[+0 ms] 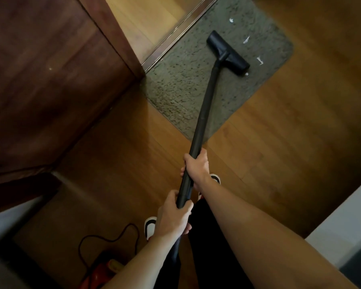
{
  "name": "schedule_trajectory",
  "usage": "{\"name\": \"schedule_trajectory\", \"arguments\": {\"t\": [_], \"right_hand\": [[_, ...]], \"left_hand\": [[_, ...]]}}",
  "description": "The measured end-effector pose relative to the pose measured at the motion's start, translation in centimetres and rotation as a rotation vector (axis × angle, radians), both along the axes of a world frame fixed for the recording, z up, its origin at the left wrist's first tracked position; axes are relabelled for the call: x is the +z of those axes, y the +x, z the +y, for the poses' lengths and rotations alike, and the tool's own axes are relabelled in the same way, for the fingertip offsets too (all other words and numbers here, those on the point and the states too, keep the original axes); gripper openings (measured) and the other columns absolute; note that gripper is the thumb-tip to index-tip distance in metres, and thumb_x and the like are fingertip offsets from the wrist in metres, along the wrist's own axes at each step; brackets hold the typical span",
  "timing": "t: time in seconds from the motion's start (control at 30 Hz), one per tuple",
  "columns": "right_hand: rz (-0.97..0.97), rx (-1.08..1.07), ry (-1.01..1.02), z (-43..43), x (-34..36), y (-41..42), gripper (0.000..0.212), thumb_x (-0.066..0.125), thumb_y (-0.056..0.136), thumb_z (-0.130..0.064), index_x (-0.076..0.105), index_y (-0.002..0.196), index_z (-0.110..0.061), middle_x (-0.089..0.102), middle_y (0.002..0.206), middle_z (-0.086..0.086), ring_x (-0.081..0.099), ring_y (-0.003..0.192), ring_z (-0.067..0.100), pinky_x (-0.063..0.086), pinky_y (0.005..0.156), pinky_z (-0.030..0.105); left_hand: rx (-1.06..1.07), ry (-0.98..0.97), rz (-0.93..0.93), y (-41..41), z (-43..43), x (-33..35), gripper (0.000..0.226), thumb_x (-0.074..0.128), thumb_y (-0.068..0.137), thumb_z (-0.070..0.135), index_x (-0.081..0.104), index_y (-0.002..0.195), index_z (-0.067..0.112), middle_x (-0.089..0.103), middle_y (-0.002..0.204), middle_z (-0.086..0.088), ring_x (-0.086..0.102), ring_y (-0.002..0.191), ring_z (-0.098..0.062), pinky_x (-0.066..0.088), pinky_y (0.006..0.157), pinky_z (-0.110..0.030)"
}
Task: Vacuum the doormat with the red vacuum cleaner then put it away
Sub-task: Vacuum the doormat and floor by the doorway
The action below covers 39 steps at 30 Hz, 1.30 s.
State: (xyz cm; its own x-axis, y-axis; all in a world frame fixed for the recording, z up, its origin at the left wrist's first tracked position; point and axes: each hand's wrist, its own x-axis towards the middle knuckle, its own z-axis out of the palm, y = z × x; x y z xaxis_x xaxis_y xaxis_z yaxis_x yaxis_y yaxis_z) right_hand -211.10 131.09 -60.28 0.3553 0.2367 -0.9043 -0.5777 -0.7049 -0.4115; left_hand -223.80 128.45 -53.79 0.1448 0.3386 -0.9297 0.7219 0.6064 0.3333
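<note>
Two hands clench the stiff, probably light black plastic vacuum wand (206,101) at its upper end, right hand (196,165) ahead of left hand (172,213), its flat floor head (227,53) resting on the shaggy grey doormat (175,90).

- Red vacuum cleaner (97,273), near left: mostly behind the left forearm (133,265), cut by the bottom edge.
- Doormat (186,86): far end cut by the top edge.
- White scraps (246,39) on it: too small to identify.
</note>
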Motion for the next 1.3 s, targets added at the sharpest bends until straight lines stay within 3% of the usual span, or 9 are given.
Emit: {"name": "schedule_trajectory", "arguments": {"t": [0.1, 0.27, 0.4, 0.57, 0.7, 0.83, 1.07, 1.17, 1.3], "right_hand": [[-0.003, 0.049, -0.003, 0.0, -0.7, 1.7, 0.044, 0.055, 0.100, -0.016, 0.034, 0.137, -0.023, 0.056, 0.087, 0.009, 0.055, 0.043, 0.011, 0.052, 0.047, 0.029], [0.006, 0.042, 0.005, 0.4, -0.9, 3.5, 0.036, 0.056, 0.101, -0.016, 0.036, 0.130, -0.022, 0.058, 0.091, 0.011, 0.055, 0.047, 0.015, 0.053, 0.047, 0.029], [-0.004, 0.035, -0.002, 0.2, -0.8, 3.9, 0.033, 0.056, 0.100, -0.015, 0.037, 0.126, -0.020, 0.058, 0.091, 0.013, 0.055, 0.047, 0.015, 0.052, 0.045, 0.028], [0.014, 0.035, -0.012, -1.0, 0.0, 2.5, 0.030, 0.055, 0.101, -0.015, 0.036, 0.123, -0.021, 0.058, 0.096, 0.014, 0.055, 0.046, 0.014, 0.053, 0.046, 0.029], [0.016, 0.037, -0.015, -2.2, 0.7, 0.6, 0.027, 0.055, 0.101, -0.015, 0.036, 0.120, -0.018, 0.058, 0.095, 0.015, 0.055, 0.049, 0.016, 0.053, 0.047, 0.029], [0.021, 0.003, -0.015, -3.3, 1.1, -2.2, 0.029, 0.055, 0.100, -0.014, 0.036, 0.121, -0.018, 0.058, 0.092, 0.014, 0.055, 0.047, 0.014, 0.051, 0.044, 0.027], [0.034, -0.053, -0.011, -4.7, 1.6, -9.0, 0.028, 0.055, 0.098, -0.013, 0.039, 0.119, -0.021, 0.058, 0.092, 0.015, 0.056, 0.049, 0.015, 0.052, 0.046, 0.028], [0.045, -0.090, -0.009, -5.6, 1.9, -11.8, 0.029, 0.056, 0.098, -0.012, 0.040, 0.119, -0.023, 0.059, 0.091, 0.014, 0.056, 0.051, 0.016, 0.053, 0.048, 0.029], [0.032, -0.141, -0.016, -6.6, 2.3, -13.2, 0.029, 0.057, 0.097, -0.012, 0.041, 0.119, -0.023, 0.059, 0.088, 0.014, 0.056, 0.050, 0.018, 0.053, 0.048, 0.030]], "left_hand": [[-0.019, -0.044, -0.004, 2.0, 0.4, -1.6, 0.009, 0.057, 0.095, 0.027, 0.050, 0.099, 0.025, 0.063, 0.079, -0.010, 0.052, 0.042, -0.020, 0.049, 0.047, -0.031], [-0.014, 0.040, -0.009, 3.8, 0.1, -2.7, 0.025, 0.059, 0.093, 0.051, 0.055, 0.088, 0.027, 0.058, 0.067, -0.007, 0.047, 0.039, -0.020, 0.045, 0.044, -0.032], [-0.023, 0.137, 0.008, 4.0, -0.4, -2.4, 0.021, 0.062, 0.091, 0.051, 0.057, 0.076, 0.037, 0.061, 0.065, -0.006, 0.052, 0.043, -0.020, 0.048, 0.047, -0.037], [-0.033, 0.164, 0.023, 2.8, -1.5, -1.4, 0.021, 0.063, 0.091, 0.048, 0.060, 0.081, 0.031, 0.062, 0.064, -0.004, 0.054, 0.048, -0.018, 0.055, 0.057, -0.046], [-0.035, 0.158, 0.038, 0.8, -2.7, -0.9, 0.021, 0.065, 0.090, 0.047, 0.061, 0.078, 0.031, 0.061, 0.064, -0.006, 0.053, 0.046, -0.019, 0.052, 0.054, -0.043], [-0.088, 0.189, 0.047, -2.1, -3.5, -0.6, 0.022, 0.063, 0.091, 0.048, 0.061, 0.082, 0.028, 0.063, 0.066, -0.007, 0.056, 0.050, -0.022, 0.055, 0.060, -0.049], [-0.134, 0.179, 0.047, -8.6, -4.4, 0.3, 0.024, 0.062, 0.092, 0.047, 0.059, 0.081, 0.026, 0.057, 0.060, -0.001, 0.052, 0.044, -0.017, 0.045, 0.049, -0.032], [-0.182, 0.193, 0.057, -11.1, -4.7, 1.0, 0.021, 0.060, 0.094, 0.045, 0.061, 0.086, 0.026, 0.064, 0.071, -0.002, 0.062, 0.060, -0.015, 0.045, 0.055, -0.023], [-0.225, 0.183, 0.066, -12.6, -5.3, 1.3, 0.019, 0.059, 0.094, 0.047, 0.063, 0.092, 0.029, 0.067, 0.082, -0.001, 0.065, 0.072, -0.014, 0.050, 0.064, -0.026]]}}
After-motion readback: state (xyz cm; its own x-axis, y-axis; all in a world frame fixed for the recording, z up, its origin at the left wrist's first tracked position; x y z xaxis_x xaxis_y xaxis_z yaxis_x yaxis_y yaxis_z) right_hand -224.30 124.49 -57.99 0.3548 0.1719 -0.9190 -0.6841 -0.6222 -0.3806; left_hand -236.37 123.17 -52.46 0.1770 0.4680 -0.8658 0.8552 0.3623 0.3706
